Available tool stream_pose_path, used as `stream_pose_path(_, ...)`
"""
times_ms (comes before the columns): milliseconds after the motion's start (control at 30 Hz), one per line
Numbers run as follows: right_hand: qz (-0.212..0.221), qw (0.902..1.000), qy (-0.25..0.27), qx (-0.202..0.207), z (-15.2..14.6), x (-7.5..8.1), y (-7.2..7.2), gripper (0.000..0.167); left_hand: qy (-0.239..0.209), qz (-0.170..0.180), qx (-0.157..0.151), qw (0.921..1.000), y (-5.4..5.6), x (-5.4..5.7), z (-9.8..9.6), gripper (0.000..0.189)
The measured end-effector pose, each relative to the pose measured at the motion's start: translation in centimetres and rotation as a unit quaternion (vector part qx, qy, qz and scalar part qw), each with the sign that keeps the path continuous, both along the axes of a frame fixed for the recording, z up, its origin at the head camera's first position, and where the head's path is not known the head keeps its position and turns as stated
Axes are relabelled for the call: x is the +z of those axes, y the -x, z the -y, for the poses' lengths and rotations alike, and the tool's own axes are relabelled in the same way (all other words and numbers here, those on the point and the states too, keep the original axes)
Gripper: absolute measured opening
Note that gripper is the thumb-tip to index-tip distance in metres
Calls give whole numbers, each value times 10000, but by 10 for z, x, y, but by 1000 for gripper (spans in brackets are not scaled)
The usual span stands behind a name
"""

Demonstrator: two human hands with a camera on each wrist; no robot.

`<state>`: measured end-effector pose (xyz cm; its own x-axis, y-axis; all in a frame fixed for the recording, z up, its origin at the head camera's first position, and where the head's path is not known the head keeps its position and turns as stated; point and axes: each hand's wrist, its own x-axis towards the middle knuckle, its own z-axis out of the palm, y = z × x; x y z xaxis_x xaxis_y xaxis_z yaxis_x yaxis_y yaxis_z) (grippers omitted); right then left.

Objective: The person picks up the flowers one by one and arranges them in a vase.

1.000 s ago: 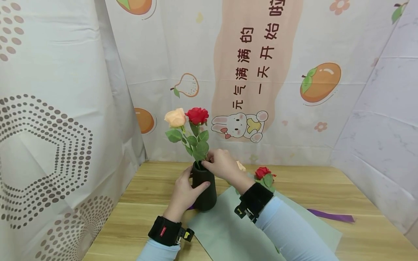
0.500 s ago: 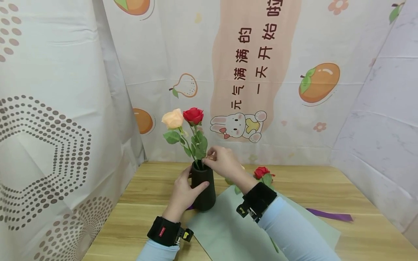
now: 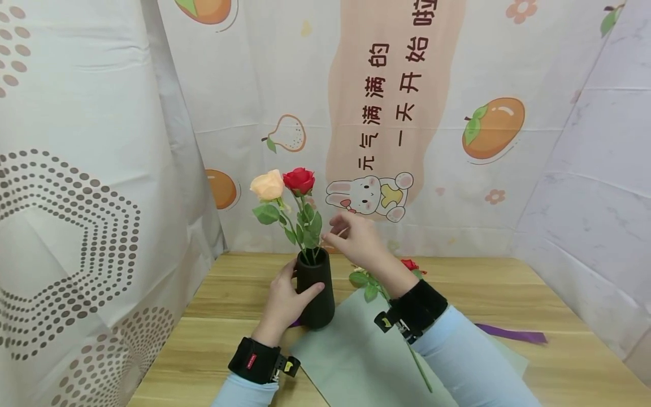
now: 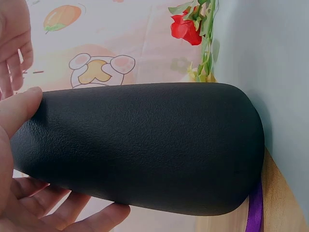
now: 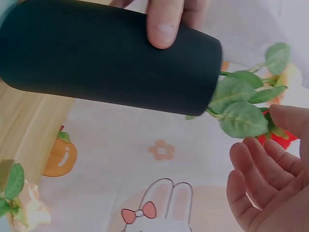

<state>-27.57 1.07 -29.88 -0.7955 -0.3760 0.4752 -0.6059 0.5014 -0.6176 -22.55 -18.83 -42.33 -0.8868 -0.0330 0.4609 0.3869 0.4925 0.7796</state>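
A black vase (image 3: 316, 297) stands upright on the table, and my left hand (image 3: 286, 299) grips its side, thumb across the front and fingers round the back. Out of its mouth rise a peach rose (image 3: 267, 185) and a red rose (image 3: 299, 181) with green leaves. My right hand (image 3: 358, 240) is in the air just right of the stems, fingers loosely bent and holding nothing. In the right wrist view that same right hand (image 5: 270, 186) is apart from the leaves (image 5: 243, 118). The left wrist view shows the thumb (image 4: 21, 111) lying on the vase.
Behind my right forearm lie another red rose (image 3: 409, 264) and a leafy stem (image 3: 419, 367) on a pale green sheet (image 3: 356, 350). A purple ribbon (image 3: 513, 334) sticks out at the right. Printed cloth (image 3: 285, 68) hangs behind the wooden table (image 3: 213, 294).
My right hand has let go of the red rose's stem at the vase mouth and drawn up and to the right. The left hand keeps its grip on the vase.
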Motion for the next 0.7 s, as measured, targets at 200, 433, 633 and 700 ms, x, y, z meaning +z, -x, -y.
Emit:
stream_pose_path(200, -390, 9992, 36, -12, -12, 6, -7, 28, -58, 31, -35, 10000, -1, 1, -1, 75)
stream_pose_path(433, -609, 9978, 230, 111, -25, 5, -9, 26, -47, 57, -15, 10000, 0, 0, 0, 76)
stream_pose_path(633, -593, 9973, 413, 127, -37, 2, -11, 26, -67, 79, -21, 9999, -1, 0, 0, 75)
stream_pose_path(700, -597, 9971, 462, 115, -41, 0, -12, 24, -58, 82, -17, 9999, -1, -1, 0, 75)
